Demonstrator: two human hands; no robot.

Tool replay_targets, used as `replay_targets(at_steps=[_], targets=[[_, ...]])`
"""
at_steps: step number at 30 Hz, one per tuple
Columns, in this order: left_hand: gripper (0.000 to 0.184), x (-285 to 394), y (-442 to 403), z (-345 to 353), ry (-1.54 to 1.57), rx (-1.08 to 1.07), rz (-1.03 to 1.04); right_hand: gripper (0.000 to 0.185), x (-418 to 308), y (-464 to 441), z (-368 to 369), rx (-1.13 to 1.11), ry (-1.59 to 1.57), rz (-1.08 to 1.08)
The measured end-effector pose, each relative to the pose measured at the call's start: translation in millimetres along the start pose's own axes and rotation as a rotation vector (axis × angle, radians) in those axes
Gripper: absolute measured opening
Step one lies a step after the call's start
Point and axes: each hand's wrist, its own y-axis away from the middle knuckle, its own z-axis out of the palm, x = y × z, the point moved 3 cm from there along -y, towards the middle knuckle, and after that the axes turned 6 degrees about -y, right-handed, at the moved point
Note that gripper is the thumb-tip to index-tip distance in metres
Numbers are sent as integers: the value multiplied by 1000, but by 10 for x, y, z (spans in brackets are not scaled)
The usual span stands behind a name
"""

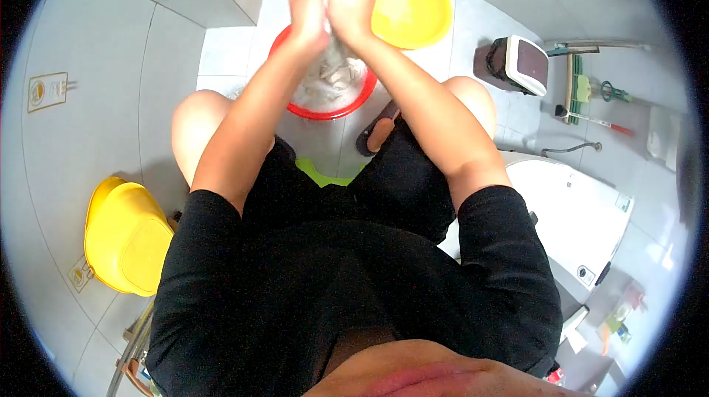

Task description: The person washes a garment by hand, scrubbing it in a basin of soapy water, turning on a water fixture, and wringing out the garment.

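A red basin stands on the tiled floor between my feet, with wet whitish cloth and suds in it. Above its far side my left hand and my right hand are raised close together, fingers curled round a bunched piece of whitish cloth that is overexposed and partly hidden by them. Some of this cloth hangs down toward the basin. Right beside my right hand is a yellow basin holding what looks like water.
Under me is a green stool. A yellow tub hangs on the left wall. At the right are a lidded bin, a brush, a hose and a white toilet.
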Motion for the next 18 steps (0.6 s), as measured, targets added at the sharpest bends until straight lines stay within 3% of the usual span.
replay_targets(at_steps=[1,3,5,6,7,9,10,11,13,14,15,18], targets=[[23,40,74,58,-58,7,98,27,5,-80,-40,56,-173,144],[22,-72,-192,-80,-188,-63,184,27,-56,30,-34,117,-55,165],[26,-289,-684,-349,86,-199,-207,31,-197,284,134,46,113,-130],[29,-289,-685,-415,126,-210,-277,30,-338,326,151,-51,231,-46],[29,-207,-539,-309,127,-209,-275,30,-261,236,134,-53,230,-48],[30,-58,-180,-80,-65,-60,-20,29,-22,-137,23,112,146,107],[31,-59,-67,-8,-261,-105,68,29,74,-250,-68,183,-23,250],[31,18,-72,8,-264,-109,72,29,152,-207,-38,186,-28,247],[25,109,-151,-68,-200,-90,-7,27,-61,106,77,202,76,19],[25,1,-376,-241,-5,-159,-106,24,-252,282,159,68,326,-155],[25,27,-345,-198,-2,-162,-98,24,-358,344,202,36,228,1],[27,-61,-45,-88,-173,-88,-30,24,-62,-40,32,73,104,59]])
